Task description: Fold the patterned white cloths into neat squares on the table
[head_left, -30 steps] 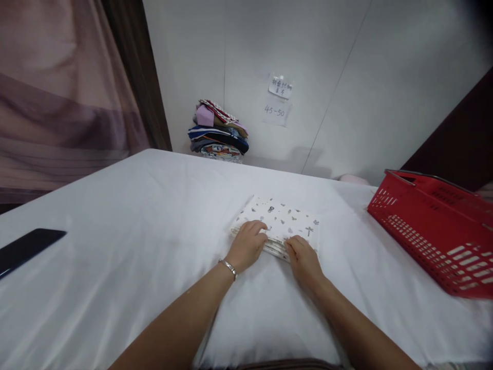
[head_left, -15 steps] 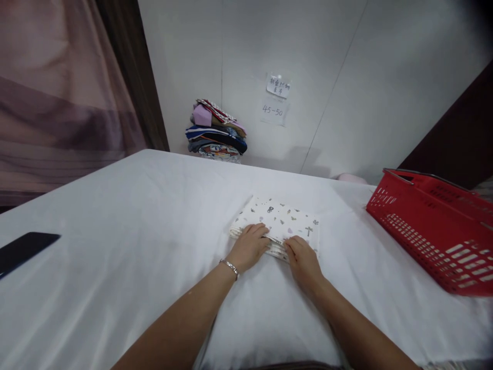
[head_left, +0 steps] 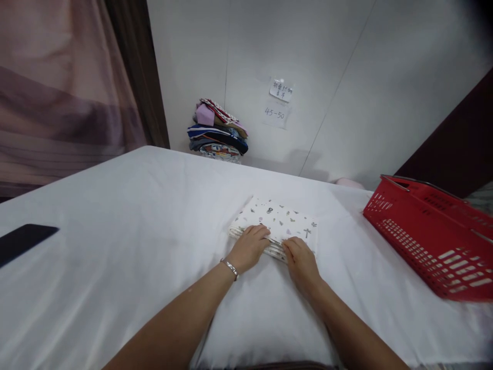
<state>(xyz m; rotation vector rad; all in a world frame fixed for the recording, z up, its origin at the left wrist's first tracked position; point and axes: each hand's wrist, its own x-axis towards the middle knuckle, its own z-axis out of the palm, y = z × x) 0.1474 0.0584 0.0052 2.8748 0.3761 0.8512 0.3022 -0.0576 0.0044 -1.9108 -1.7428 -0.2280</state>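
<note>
A folded white cloth with small printed figures (head_left: 283, 221) lies on the white-covered table (head_left: 134, 226), a little right of middle. My left hand (head_left: 248, 247), with a silver bracelet at the wrist, rests on the cloth's near left edge, fingers curled over it. My right hand (head_left: 302, 259) grips the near edge beside it, fingers bent onto the fabric. Both hands sit close together at the cloth's front side.
A red plastic basket (head_left: 427, 234) stands at the right of the table. A black phone (head_left: 23, 241) lies at the left edge. A stack of folded clothes (head_left: 217, 131) sits against the wall, under paper notes (head_left: 278, 102). A curtain hangs at the left.
Both hands stay on the cloth's near edge. Only the view shifted slightly.
</note>
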